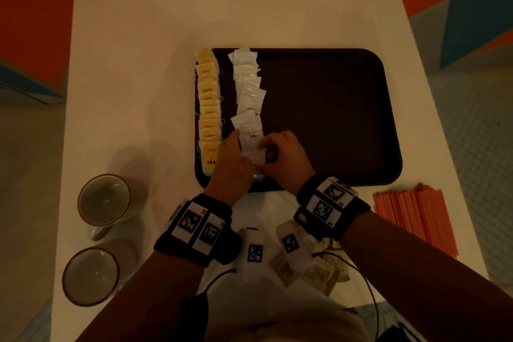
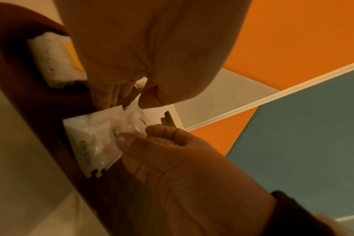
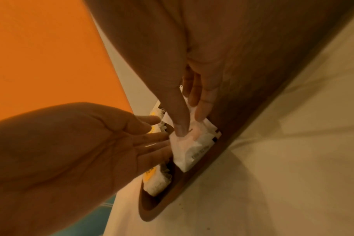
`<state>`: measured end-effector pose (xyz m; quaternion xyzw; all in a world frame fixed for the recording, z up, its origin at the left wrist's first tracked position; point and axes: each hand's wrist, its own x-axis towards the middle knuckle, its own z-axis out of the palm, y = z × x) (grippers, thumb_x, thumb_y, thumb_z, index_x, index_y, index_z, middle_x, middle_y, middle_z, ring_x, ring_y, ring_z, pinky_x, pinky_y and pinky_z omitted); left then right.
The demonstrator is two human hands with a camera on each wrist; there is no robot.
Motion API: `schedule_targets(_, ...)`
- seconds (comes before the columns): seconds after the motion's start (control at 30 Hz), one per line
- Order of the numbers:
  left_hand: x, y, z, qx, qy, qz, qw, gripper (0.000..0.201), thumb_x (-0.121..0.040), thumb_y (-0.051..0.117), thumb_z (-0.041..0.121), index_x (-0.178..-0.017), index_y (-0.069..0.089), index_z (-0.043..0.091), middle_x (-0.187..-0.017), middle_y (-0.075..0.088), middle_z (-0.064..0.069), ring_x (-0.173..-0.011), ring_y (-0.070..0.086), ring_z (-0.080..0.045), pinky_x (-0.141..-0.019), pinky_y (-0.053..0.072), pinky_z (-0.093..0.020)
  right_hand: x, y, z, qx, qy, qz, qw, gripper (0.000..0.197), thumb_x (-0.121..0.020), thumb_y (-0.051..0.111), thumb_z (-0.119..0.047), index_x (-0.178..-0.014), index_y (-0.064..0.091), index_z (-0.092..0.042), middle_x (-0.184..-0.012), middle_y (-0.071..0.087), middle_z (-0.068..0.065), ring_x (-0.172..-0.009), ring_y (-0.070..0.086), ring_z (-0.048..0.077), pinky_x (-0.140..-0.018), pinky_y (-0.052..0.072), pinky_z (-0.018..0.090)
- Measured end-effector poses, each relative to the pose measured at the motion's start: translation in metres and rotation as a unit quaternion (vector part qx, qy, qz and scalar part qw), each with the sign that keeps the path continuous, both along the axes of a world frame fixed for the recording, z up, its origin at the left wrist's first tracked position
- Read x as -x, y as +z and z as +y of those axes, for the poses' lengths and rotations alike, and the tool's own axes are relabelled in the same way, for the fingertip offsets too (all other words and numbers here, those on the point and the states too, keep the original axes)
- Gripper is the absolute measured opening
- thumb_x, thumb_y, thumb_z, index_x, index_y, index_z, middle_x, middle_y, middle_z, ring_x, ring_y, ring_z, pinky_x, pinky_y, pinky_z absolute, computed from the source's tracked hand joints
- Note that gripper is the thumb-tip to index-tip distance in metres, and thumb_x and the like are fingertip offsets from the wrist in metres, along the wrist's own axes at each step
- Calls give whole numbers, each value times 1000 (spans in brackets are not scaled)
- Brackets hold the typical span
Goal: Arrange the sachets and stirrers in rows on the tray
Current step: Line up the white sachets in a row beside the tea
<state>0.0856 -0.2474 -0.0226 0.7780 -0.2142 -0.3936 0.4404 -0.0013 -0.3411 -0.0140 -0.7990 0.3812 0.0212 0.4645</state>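
Observation:
A dark brown tray [image 1: 333,119] lies on the white table. Down its left edge runs a row of yellow tea sachets [image 1: 209,108], with a row of white coffee sachets [image 1: 248,91] beside it. Both hands meet at the near end of the white row. My right hand [image 1: 266,147] pinches a white sachet [image 1: 255,157] between thumb and fingers, low over the tray. In the right wrist view my left hand [image 3: 158,132] has straight fingers that touch the left edge of that sachet [image 3: 190,143]. Orange stirrers [image 1: 413,214] lie in a bundle on the table, right of the tray.
Two cups [image 1: 104,200] [image 1: 91,276] stand at the table's near left. A loose pile of sachets [image 1: 319,266] sits near the front edge, under my right wrist. The right two thirds of the tray are bare.

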Motion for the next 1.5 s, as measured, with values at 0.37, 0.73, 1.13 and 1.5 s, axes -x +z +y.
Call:
schedule_targets(0.37,5,10,1,33,16,50,998,58,-84,36,-14,-133,35,18,-120,49,2,-105,51,-5,-90,45,-21,-17,2,-23,111,112,-42,987,45,-90,51,-3,-134,46,-12,-142,40,5,-126,35,14,-96,18,3)
schedule_targets(0.73,11,-2,-2,-62,4,-16,998,71,-87,46,-3,-146,9,8,-142,28,-15,-130,31,-25,-103,25,-24,-15,-12,-24,107,116,-19,987,45,-82,65,-7,-125,54,-12,-126,46,7,-111,47,17,-98,40,22)
schedule_targets(1.13,8,1,-20,-17,29,-46,998,70,-82,48,15,-145,19,10,-139,40,-15,-128,41,-26,-106,37,-47,-3,-10,-18,68,16,-60,996,31,-84,61,-2,-114,61,-9,-117,56,5,-94,54,6,-84,44,8)
schedule_targets(1.5,-1,7,-19,31,51,18,998,60,-84,39,-12,-139,28,11,-125,46,-3,-113,46,-14,-99,42,-34,0,-14,-20,28,3,-68,997,29,-85,59,0,-113,63,-7,-117,60,8,-104,58,16,-94,45,20)
